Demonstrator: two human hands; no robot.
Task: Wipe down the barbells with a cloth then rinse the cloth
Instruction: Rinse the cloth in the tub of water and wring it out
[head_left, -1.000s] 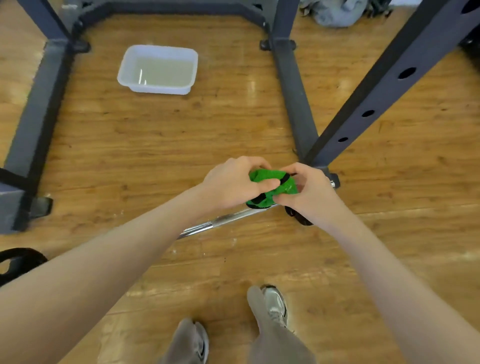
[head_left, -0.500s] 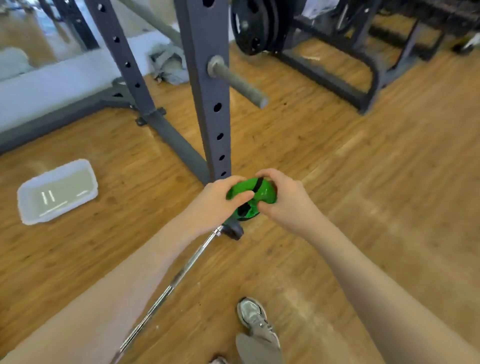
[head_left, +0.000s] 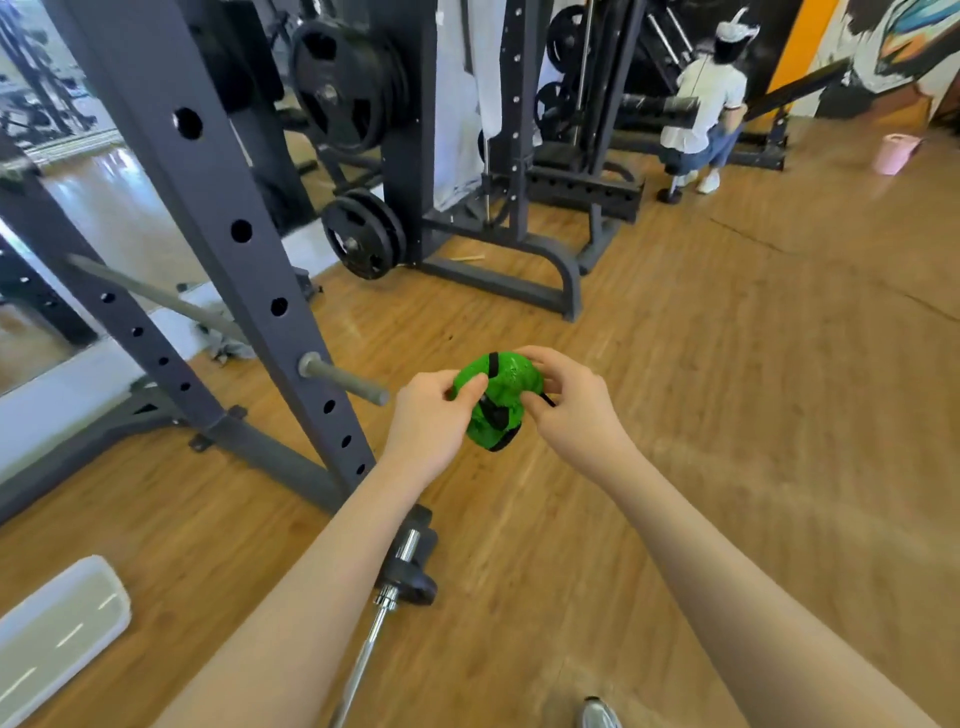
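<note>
Clearly both sets of fingers are curled into the green cloth (head_left: 497, 399): the left hand (head_left: 430, 415) pinches its left side with thumb and forefinger, and the right hand (head_left: 566, 402) grips its right side from above. They hold it bunched into a ball in the air between them, well above the floor, probably to gather or refold it for a fresh face. Its black edging shows as dark bands; no label can be read on it. Below the left forearm the barbell (head_left: 371, 636) lies on the wood floor, its end by the foot of the gray rack post (head_left: 244, 270). At the near left a white tub (head_left: 57, 631) of water sits on the floor, handy for rinsing. No brand or writing is legible on the rack or the weight plates (head_left: 343, 88) at the far left.
</note>
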